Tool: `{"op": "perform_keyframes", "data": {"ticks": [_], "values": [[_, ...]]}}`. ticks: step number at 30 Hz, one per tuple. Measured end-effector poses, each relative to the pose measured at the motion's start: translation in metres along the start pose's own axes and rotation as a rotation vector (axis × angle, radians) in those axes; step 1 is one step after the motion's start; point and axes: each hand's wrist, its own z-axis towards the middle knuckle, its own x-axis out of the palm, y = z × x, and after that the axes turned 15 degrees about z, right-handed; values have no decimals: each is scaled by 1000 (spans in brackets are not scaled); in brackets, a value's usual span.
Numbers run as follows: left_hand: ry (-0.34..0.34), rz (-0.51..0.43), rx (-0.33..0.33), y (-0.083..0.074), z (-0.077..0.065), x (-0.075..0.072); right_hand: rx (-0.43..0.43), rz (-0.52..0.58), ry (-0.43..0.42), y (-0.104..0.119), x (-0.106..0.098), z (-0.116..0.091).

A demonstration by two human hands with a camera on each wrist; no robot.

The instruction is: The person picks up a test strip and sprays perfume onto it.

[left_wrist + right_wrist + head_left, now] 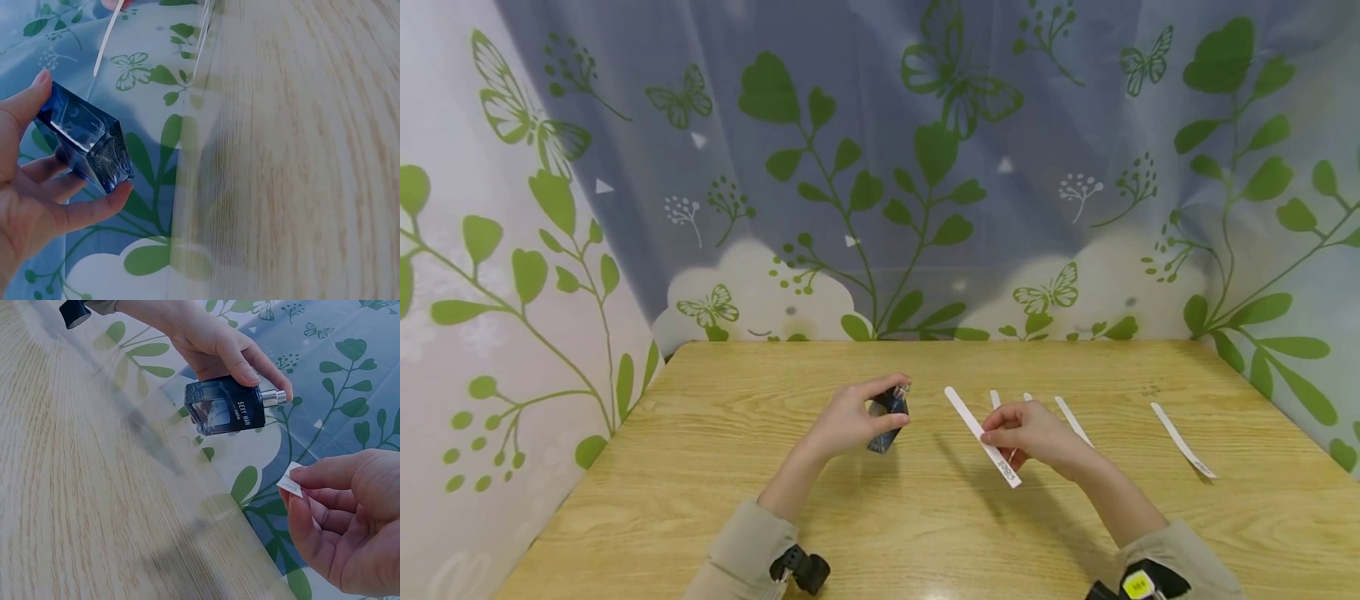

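My left hand (842, 421) grips a dark blue glass perfume bottle (887, 425) above the table. In the right wrist view the perfume bottle (219, 409) is tilted on its side, with "SEXY MAN" lettering, and its silver spray top (274, 397) points toward the right hand. The index fingertip rests at that top. My right hand (1045, 437) pinches a white paper test strip (962, 408) between thumb and fingers. Handwriting marks the strip's near end, and its far end slants up toward the left. Bottle and strip are apart.
Several more white strips lie on the wooden table (700, 467), partly behind the right hand; one strip (1180, 437) with writing lies apart at the right. A patterned curtain (880, 167) hangs along the table's back and sides.
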Motion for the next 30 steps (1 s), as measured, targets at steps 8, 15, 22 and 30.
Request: {"op": "perform_keyframes", "data": {"ticks": [8, 15, 22, 30], "values": [[-21, 5, -7, -2, -1, 1, -1, -6, -10, -1, 0, 1], [4, -34, -39, 0, 0, -1, -8, -10, -6, -1, 0, 1], [17, -53, -32, 2, -1, -5, -13, -18, -8, -1, 0, 0], [23, -28, 8, 2, -1, -6, -21, -24, -7, 0, -1, 0]]}}
